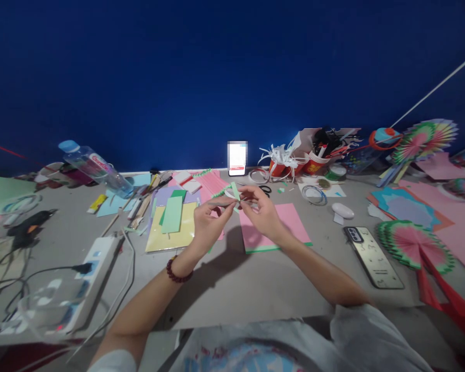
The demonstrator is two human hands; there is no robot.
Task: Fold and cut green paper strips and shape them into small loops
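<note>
Pinching a green strip (235,191), left hand (211,220) and right hand (262,211) together, pink sheet (295,222) partly hidden beneath, lit phone (237,157) beyond

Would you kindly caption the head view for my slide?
Left hand and right hand hold a light green strip above a grey table, pink paper nearby, lit phone beyond.

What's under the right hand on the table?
A pink sheet, with a green edge on its near side. The right hand and forearm cover part of the sheet, so anything lying there is hidden. Can't tell what's beneath it.
</note>
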